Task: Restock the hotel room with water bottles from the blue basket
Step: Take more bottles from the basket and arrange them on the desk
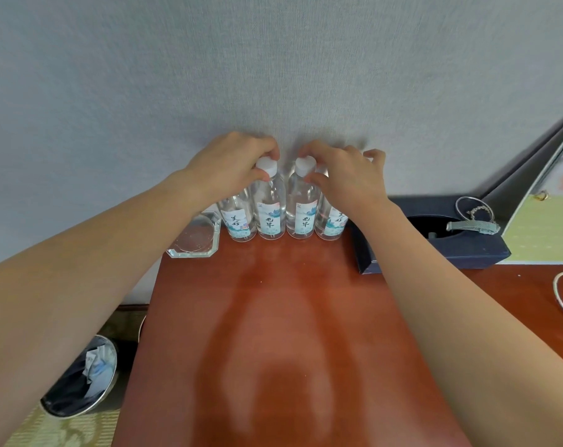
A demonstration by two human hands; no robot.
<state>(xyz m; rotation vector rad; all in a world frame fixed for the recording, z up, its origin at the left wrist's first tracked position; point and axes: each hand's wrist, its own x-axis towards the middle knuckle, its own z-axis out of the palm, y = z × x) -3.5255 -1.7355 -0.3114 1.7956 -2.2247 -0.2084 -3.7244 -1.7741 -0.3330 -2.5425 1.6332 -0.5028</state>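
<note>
White caps (266, 165) pinched by left hand (230, 162) and right hand (343, 175).

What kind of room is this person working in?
Likely a hotel guest room: four matching water bottles lined up by the wall on a reddish wooden desk, a clear glass tray beside them, and a lined waste bin on the floor.

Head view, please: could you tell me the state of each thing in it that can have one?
Left hand: grips the left middle bottle's cap.
Right hand: grips the right middle bottle's cap.
Left middle bottle: upright, capped.
Right middle bottle: upright, capped.
Leftmost bottle: upright, top hidden by hand.
Rightmost bottle: upright, top hidden by hand.
Waste bin: on the floor, crumpled paper inside.
Dark blue box: open, metal bracelet on it.
</note>
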